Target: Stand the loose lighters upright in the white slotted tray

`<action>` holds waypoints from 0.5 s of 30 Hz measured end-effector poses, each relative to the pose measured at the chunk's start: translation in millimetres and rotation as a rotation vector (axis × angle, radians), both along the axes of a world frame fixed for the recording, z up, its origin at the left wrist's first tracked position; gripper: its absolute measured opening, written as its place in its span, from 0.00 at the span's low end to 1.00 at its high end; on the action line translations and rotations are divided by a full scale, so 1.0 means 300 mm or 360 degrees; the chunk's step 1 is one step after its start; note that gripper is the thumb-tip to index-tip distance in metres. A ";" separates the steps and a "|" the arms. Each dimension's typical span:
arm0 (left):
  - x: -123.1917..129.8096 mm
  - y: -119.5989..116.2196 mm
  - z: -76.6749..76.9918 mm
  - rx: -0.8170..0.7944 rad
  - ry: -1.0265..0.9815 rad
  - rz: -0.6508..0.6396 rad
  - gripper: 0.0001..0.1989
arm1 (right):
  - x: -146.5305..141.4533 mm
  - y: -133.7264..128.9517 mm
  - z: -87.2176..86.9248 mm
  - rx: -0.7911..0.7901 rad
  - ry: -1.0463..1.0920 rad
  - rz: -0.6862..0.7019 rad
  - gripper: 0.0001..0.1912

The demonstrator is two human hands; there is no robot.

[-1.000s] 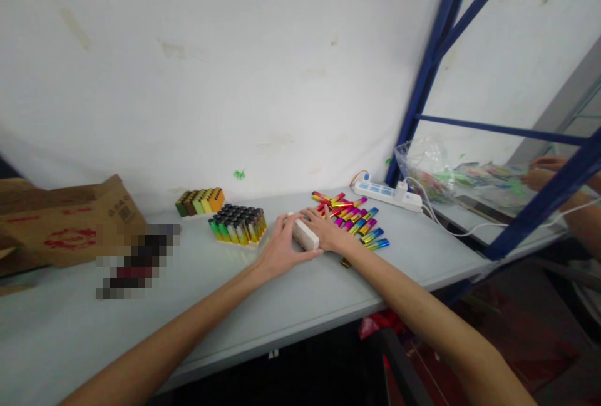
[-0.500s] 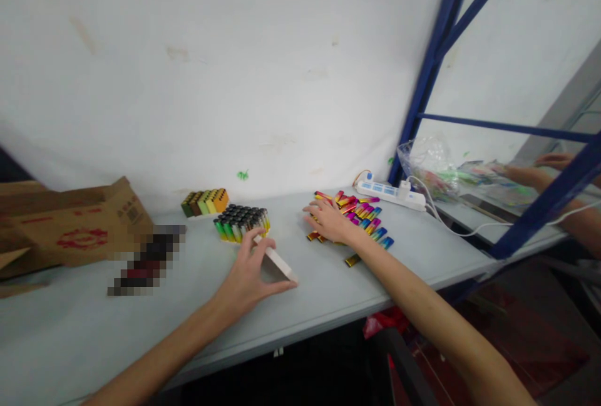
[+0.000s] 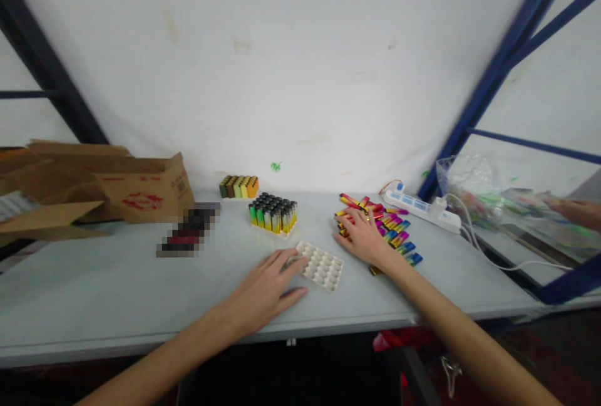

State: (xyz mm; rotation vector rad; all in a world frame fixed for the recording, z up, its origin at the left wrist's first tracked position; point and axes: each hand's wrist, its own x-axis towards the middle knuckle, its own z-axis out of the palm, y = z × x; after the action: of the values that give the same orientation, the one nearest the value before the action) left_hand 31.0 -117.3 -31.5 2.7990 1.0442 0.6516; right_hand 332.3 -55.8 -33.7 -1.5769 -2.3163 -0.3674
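Observation:
A white tray (image 3: 323, 266) with rows of round hollows lies flat on the table. My left hand (image 3: 267, 287) rests at its left side, fingers apart, the fingertips touching the near-left corner and the thumb off it. My right hand (image 3: 364, 237) is spread over a pile of shiny, multicoloured lighters (image 3: 399, 230), fingers apart on its left part. Whether a fingertip has hold of one is hidden. Behind the empty tray, black-topped green and yellow lighters (image 3: 273, 215) stand upright in rows in another white tray (image 3: 277, 234).
A further block of green, brown and yellow lighters (image 3: 239, 187) stands by the wall. At left are an open cardboard box (image 3: 145, 196) and a blurred dark item (image 3: 190, 230). A white power strip (image 3: 422, 208), cable and plastic bag (image 3: 469, 183) lie right, near blue frame posts (image 3: 493, 80). Another person's hand (image 3: 573, 208) shows far right.
The white tray has gone from tilted up in my left hand to flat on the table, and that hand has loosened. My right hand stays on the pile. The view has swung left.

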 end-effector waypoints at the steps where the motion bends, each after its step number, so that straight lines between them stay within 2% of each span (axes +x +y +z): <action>1: -0.010 0.002 0.016 0.0015 -0.0006 0.0020 0.25 | 0.019 -0.001 0.000 0.0017 0.0002 -0.0014 0.23; 4: -0.063 0.047 0.091 0.0160 -0.0125 0.0161 0.26 | 0.064 -0.038 -0.005 0.0087 0.0011 -0.0045 0.24; 6: -0.112 0.116 0.143 0.0238 -0.0276 0.0291 0.32 | 0.090 -0.085 -0.013 0.0132 0.0027 -0.0049 0.24; 8: -0.160 0.208 0.175 0.0168 -0.0324 0.0380 0.40 | 0.118 -0.132 -0.021 0.0171 0.0041 -0.0030 0.24; 10: -0.199 0.307 0.176 0.0012 -0.0293 0.0355 0.51 | 0.151 -0.162 -0.025 0.0208 0.0052 -0.0006 0.23; 12: -0.220 0.393 0.153 -0.0127 -0.0283 0.0350 0.60 | 0.183 -0.168 -0.022 0.0223 0.0057 0.0051 0.22; 15: -0.225 0.471 0.109 -0.0299 -0.0314 0.0282 0.64 | 0.228 -0.140 -0.005 0.0202 0.0043 0.0213 0.18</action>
State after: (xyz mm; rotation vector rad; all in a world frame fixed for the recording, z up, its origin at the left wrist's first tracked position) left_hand -36.6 24.1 1.2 2.4462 1.2506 0.7843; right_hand 400.5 -97.7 -35.1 -1.3520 -2.3136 -0.4486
